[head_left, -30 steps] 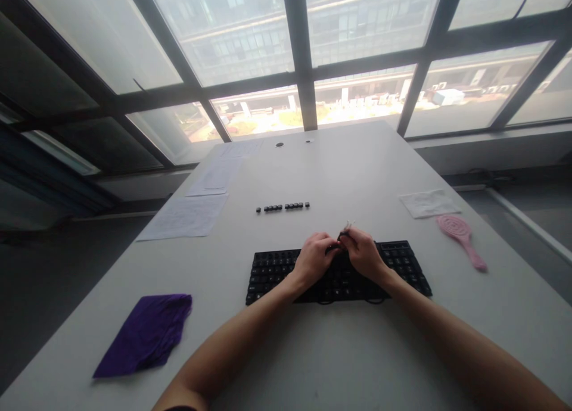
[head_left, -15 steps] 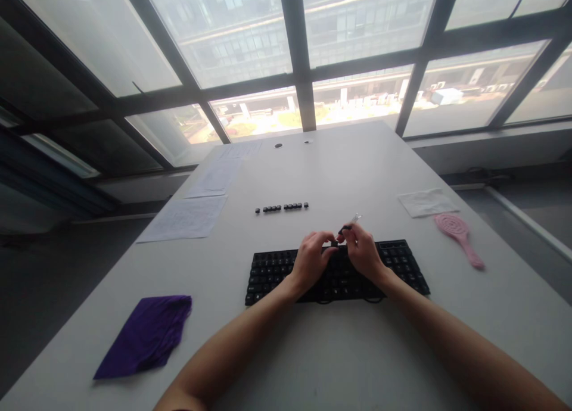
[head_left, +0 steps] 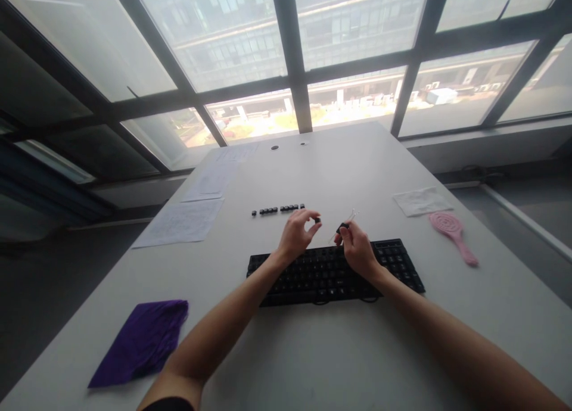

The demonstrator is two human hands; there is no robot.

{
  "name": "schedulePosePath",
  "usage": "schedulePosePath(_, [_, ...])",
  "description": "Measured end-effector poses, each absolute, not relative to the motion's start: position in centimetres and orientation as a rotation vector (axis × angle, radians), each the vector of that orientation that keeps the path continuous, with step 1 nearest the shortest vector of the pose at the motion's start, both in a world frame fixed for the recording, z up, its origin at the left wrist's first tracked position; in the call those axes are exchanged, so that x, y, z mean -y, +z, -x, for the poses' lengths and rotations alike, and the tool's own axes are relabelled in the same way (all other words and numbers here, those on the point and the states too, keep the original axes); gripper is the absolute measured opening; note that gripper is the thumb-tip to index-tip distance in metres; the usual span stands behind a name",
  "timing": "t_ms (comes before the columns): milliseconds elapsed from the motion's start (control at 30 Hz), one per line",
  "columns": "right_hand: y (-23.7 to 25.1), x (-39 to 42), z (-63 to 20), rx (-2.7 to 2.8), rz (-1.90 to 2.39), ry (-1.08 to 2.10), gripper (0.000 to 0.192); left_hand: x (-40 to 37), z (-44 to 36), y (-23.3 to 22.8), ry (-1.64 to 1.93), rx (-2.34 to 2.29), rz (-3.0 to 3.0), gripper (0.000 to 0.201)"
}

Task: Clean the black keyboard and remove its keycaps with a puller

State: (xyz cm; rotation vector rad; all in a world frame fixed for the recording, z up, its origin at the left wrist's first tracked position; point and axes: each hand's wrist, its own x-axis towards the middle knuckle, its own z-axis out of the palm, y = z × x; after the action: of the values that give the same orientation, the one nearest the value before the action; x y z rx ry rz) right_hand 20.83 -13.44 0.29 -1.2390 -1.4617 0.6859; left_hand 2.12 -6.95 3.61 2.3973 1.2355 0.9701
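A black keyboard lies on the white table in front of me. My left hand is raised just beyond the keyboard's far edge and pinches a small black keycap between thumb and fingers. My right hand hovers over the keyboard's far edge and grips a small wire keycap puller with a black handle, its wire end pointing away from me. A row of several loose black keycaps lies on the table just beyond my left hand.
A purple cloth lies at the near left. Printed paper sheets sit at the far left. At the right are a white cloth and a pink hairbrush. Large windows stand behind the table's far edge.
My hands were together over the keyboard with the puller. My left hand has now moved away to the far left, carrying a keycap toward the row; my right hand stays with the puller.
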Motion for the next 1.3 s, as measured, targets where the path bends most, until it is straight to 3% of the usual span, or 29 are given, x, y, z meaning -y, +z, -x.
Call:
schedulePosePath(333, [0.2, 13.5, -20.8, 1.465, 1.227, 0.733, 0.020, -4.4, -0.3, 1.5, 0.626, -1.366, -2.600, 0.012])
schedulePosePath(767, [0.1, 13.4, -20.8, 1.482, 1.229, 0.743, 0.020, -5.3, 0.2, -0.4, 0.594, -1.400, -2.487, 0.026])
schedulePosePath(1300, [0.2, 13.4, -20.8, 1.477, 1.220, 0.749, 0.022, -5.7, 1.0, -0.2, 0.577, -1.385, -2.456, 0.027])
